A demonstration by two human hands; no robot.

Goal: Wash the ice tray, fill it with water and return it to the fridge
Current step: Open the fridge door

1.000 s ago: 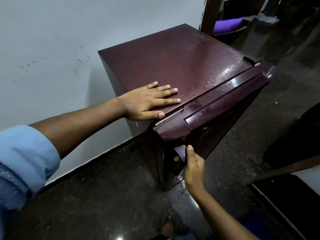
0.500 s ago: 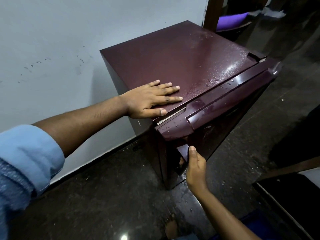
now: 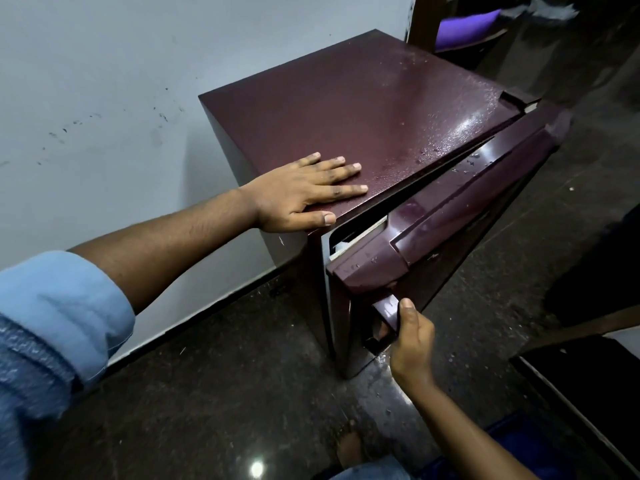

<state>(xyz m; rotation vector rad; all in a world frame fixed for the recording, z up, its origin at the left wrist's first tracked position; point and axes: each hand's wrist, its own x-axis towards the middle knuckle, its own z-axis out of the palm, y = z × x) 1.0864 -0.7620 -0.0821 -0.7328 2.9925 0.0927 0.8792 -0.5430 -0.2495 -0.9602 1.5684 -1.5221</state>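
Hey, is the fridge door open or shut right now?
Slightly open. A gap with a pale inner edge shows between the door and the cabinet on the side where the right hand grips the handle.

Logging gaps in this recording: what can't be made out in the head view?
Fridge inside, ice tray if there: head view, hidden by the barely open door.
Right hand fingers: head view, curled behind the handle.
Purple thing: head view, cut off by the top edge, dark.
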